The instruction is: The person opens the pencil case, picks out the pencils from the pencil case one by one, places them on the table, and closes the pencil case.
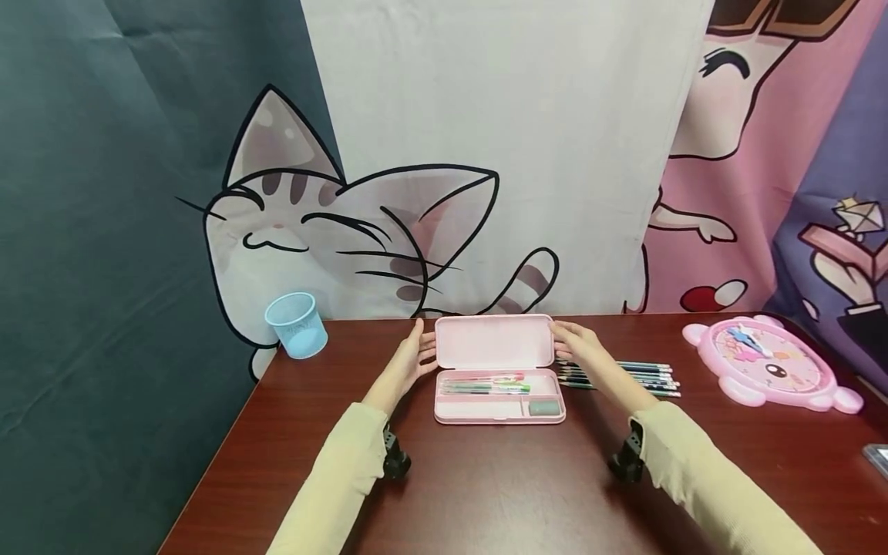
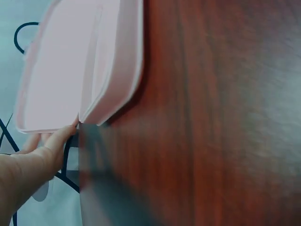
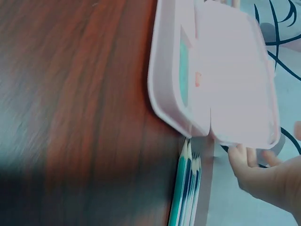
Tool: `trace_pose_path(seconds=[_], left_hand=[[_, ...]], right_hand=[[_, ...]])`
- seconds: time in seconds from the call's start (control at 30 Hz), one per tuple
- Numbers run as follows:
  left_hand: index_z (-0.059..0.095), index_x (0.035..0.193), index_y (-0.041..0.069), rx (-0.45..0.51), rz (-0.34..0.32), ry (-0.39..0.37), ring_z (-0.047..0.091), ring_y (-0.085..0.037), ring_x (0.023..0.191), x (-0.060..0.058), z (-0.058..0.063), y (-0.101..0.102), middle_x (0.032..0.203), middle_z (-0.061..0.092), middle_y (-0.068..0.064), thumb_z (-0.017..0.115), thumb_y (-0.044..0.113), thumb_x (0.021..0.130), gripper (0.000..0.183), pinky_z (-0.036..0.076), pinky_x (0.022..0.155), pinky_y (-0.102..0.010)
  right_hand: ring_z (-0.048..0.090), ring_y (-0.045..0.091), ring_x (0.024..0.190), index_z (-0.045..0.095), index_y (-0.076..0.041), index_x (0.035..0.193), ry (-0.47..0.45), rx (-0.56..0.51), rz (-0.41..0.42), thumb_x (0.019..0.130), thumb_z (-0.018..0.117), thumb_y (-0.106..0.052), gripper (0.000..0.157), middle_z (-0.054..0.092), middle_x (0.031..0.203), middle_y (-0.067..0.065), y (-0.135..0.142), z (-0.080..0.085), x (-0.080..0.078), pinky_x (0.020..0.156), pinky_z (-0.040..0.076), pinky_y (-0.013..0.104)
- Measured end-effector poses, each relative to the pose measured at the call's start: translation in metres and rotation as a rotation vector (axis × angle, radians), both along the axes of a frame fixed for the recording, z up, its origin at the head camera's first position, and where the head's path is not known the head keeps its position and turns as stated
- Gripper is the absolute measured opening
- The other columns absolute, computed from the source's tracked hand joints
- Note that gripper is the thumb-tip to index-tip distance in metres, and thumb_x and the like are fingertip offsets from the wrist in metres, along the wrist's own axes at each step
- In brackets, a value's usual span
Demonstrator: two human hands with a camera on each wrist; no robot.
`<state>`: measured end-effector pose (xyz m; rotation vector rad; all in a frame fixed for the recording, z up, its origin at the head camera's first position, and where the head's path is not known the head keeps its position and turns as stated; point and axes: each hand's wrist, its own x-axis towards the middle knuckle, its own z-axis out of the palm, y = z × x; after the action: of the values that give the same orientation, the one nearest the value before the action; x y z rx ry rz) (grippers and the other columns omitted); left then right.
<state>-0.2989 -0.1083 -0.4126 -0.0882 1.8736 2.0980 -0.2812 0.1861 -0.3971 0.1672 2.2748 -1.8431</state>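
A pink pencil case (image 1: pixel 496 420) lies on the table with its lid (image 1: pixel 494 344) raised at the back. Several pens (image 1: pixel 486 385) lie in its upper compartment, and a grey-green eraser (image 1: pixel 544 408) is at the lower right. My left hand (image 1: pixel 409 358) touches the lid's left edge with fairly straight fingers. At the lid's right edge, the fingers of my right hand (image 3: pixel 258 174) touch the side, the thumb apart from it. Several pencils (image 1: pixel 645 378) lie on the table right of the case, partly hidden under my right forearm.
A light blue cup (image 1: pixel 297 325) stands at the table's back left corner. To the right lies a pink animal-shaped clock (image 1: pixel 773 362). A grey-edged object (image 1: pixel 877 459) is cut off at the right. A cartoon-printed curtain (image 1: pixel 499 116) hangs behind the table (image 1: pixel 513 493).
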Motion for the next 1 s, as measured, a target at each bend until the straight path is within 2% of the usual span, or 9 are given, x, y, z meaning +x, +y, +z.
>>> trace_pose_path(seconds=[0.2, 0.3, 0.4, 0.5, 0.57, 0.63, 0.7, 0.87, 1.0], left_hand=[[0.046, 0.116, -0.011, 0.094, 0.071, 0.055, 0.039, -0.033, 0.124, 0.007, -0.003, -0.004, 0.129, 0.042, -0.021, 0.026, 0.042, 0.099, 0.060, 0.032, 0.105, -0.048], [0.051, 0.099, -0.006, 0.006, 0.066, 0.097, 0.047, -0.025, 0.114, 0.014, 0.000, -0.006, 0.115, 0.050, -0.015, 0.037, 0.034, 0.098, 0.043, 0.036, 0.104, -0.045], [0.056, 0.099, -0.003, -0.277, -0.038, 0.216, 0.053, -0.021, 0.105, 0.023, 0.002, -0.009, 0.108, 0.057, -0.012, 0.048, 0.025, 0.094, 0.029, 0.041, 0.099, -0.039], [0.055, 0.116, -0.003, -0.607, -0.235, 0.398, 0.052, -0.025, 0.113, 0.034, 0.002, -0.012, 0.117, 0.057, -0.015, 0.054, 0.020, 0.091, 0.034, 0.040, 0.099, -0.040], [0.046, 0.128, -0.005, -0.760, -0.373, 0.502, 0.043, -0.031, 0.126, 0.040, 0.000, -0.014, 0.132, 0.047, -0.021, 0.055, 0.020, 0.090, 0.047, 0.033, 0.105, -0.044], [0.035, 0.136, -0.007, -0.832, -0.484, 0.554, 0.031, -0.035, 0.133, 0.046, -0.003, -0.016, 0.142, 0.035, -0.024, 0.055, 0.022, 0.091, 0.056, 0.026, 0.109, -0.048], [0.027, 0.140, -0.006, -0.868, -0.541, 0.551, 0.021, -0.036, 0.138, 0.050, -0.006, -0.017, 0.148, 0.023, -0.024, 0.054, 0.024, 0.091, 0.063, 0.019, 0.111, -0.049], [0.019, 0.143, -0.003, -0.898, -0.573, 0.512, 0.014, -0.034, 0.140, 0.056, -0.010, -0.018, 0.152, 0.013, -0.021, 0.052, 0.027, 0.093, 0.067, 0.017, 0.112, -0.049], [0.019, 0.143, -0.004, -0.931, -0.578, 0.565, 0.015, -0.034, 0.140, 0.055, -0.010, -0.015, 0.151, 0.012, -0.022, 0.051, 0.026, 0.093, 0.066, 0.018, 0.111, -0.049]], right_hand=[[0.057, 0.030, 0.110, 0.039, 0.010, 0.131, 0.147, 0.072, 0.032, 0.094, 0.037, -0.048, 0.069, 0.048, 0.127, 0.032, 0.009, 0.000, 0.013, 0.098, 0.041, 0.044], [0.059, 0.029, 0.105, 0.053, 0.008, 0.120, 0.241, 0.188, 0.090, 0.095, 0.042, -0.042, 0.057, 0.055, 0.120, 0.028, 0.014, -0.002, 0.020, 0.094, 0.045, 0.043], [0.058, 0.027, 0.105, 0.058, 0.004, 0.114, 0.347, 0.333, 0.208, 0.094, 0.049, -0.033, 0.043, 0.060, 0.116, 0.023, 0.019, -0.005, 0.028, 0.091, 0.046, 0.042], [0.053, 0.033, 0.114, 0.056, 0.001, 0.121, 0.433, 0.476, 0.345, 0.090, 0.057, -0.030, 0.044, 0.057, 0.121, 0.021, 0.021, -0.010, 0.038, 0.095, 0.042, 0.048], [0.047, 0.039, 0.120, 0.052, 0.002, 0.125, 0.489, 0.594, 0.428, 0.086, 0.061, -0.031, 0.052, 0.052, 0.127, 0.023, 0.020, -0.015, 0.044, 0.097, 0.037, 0.053], [0.041, 0.042, 0.123, 0.049, 0.003, 0.128, 0.550, 0.722, 0.474, 0.084, 0.064, -0.032, 0.059, 0.049, 0.130, 0.025, 0.017, -0.018, 0.049, 0.099, 0.033, 0.057], [0.039, 0.045, 0.124, 0.048, 0.004, 0.129, 0.596, 0.815, 0.493, 0.082, 0.066, -0.033, 0.063, 0.047, 0.132, 0.026, 0.014, -0.022, 0.053, 0.097, 0.032, 0.061], [0.042, 0.042, 0.123, 0.050, 0.001, 0.128, 0.636, 0.954, 0.465, 0.080, 0.067, -0.034, 0.061, 0.051, 0.131, 0.021, 0.007, -0.024, 0.061, 0.094, 0.032, 0.062], [0.041, 0.041, 0.124, 0.050, -0.002, 0.129, 0.681, 1.024, 0.463, 0.081, 0.066, -0.036, 0.061, 0.050, 0.132, 0.020, 0.010, -0.023, 0.063, 0.096, 0.031, 0.061]])
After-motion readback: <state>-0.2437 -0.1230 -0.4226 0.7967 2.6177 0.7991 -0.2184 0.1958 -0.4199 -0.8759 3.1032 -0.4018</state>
